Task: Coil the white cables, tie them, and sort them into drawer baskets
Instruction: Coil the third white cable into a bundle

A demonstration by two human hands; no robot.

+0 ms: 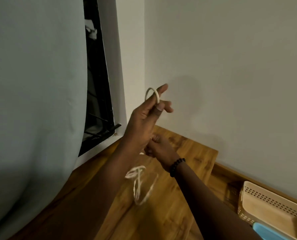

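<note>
My left hand (145,116) is raised in front of the wall and pinches a loop of white cable (153,93) between thumb and fingers. The cable arches over the top of the hand. Below and just behind it, my right hand (159,148), with a black bead bracelet on the wrist, is closed around the same cable. From there the rest of the cable (140,184) hangs down in blurred loose loops above the wooden desk (192,156).
A beige perforated basket (269,203) stands at the lower right by the wall, with a blue item (267,231) at its near edge. A pale curtain (35,101) fills the left, beside a dark barred window (99,108).
</note>
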